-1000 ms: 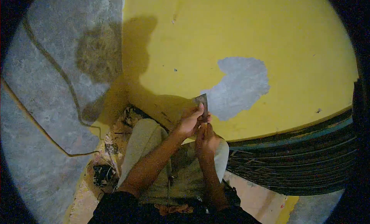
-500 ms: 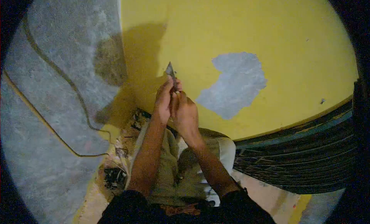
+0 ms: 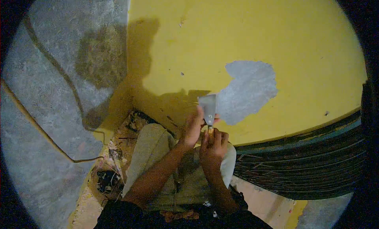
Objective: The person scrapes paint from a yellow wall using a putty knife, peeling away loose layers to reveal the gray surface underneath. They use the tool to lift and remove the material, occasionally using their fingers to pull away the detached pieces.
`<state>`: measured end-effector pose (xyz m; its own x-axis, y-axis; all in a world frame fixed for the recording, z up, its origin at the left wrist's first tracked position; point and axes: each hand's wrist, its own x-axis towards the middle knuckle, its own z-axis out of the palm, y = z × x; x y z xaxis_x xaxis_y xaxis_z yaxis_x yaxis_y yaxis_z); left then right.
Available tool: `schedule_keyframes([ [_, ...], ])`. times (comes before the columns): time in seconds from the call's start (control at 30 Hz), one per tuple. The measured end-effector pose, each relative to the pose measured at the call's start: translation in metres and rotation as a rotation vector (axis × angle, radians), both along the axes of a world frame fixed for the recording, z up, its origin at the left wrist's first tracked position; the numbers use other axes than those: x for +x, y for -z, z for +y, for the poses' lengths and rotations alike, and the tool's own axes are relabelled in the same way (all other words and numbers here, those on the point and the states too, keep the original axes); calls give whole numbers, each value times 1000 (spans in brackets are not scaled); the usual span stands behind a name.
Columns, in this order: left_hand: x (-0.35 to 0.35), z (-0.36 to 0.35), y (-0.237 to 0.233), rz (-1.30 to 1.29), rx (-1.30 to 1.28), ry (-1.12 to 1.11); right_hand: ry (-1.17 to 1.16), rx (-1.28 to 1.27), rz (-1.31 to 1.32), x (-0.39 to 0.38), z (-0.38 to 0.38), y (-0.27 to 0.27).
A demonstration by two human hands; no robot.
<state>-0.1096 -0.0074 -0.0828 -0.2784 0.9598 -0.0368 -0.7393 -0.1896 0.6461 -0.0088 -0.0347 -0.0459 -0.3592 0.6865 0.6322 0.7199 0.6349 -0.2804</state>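
Left hand: the left hand (image 3: 192, 128) is curled, fingers together, pinching the putty knife (image 3: 208, 106) at the neck just under its blade.
Right hand: the right hand (image 3: 213, 146) sits directly below the left, fingers wrapped tight round the knife's handle; a sliver of yellowish handle shows above the knuckles.
Putty knife: it stands upright, blade above both hands, its flat grey face towards the camera.
Blade against the wall: the blade lies over the yellow wall (image 3: 244, 28), at the left edge of the bare grey patch (image 3: 248, 89), near the wall's lower edge; whether it touches the surface I cannot tell.
Below the hands: a bent knee in pale trousers (image 3: 150, 150), with both forearms crossing it.
Lower edge of the wall: a dark striped band (image 3: 308, 162) runs off to the right.
Left of the wall: a grey wall (image 3: 43, 122) with a thin cable (image 3: 63, 77) looping down it.
Hard to make out: the handle is mostly hidden inside the right fist, and the dim light blurs the fingertips; the dark debris (image 3: 106, 179) by the knee is unclear.
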Motion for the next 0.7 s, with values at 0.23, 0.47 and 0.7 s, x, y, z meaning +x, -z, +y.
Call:
schedule_keyframes([
  [0.23, 11, 18, 33, -328, -10, 303, 99, -481, -24, 13, 0, -11],
  [0.47, 9, 26, 40, -430, -65, 377, -2, -385, -1, 12, 8, -17],
  [0.7, -12, 27, 40, -339, -73, 404, -16, -284, -70, 0, 8, -5],
])
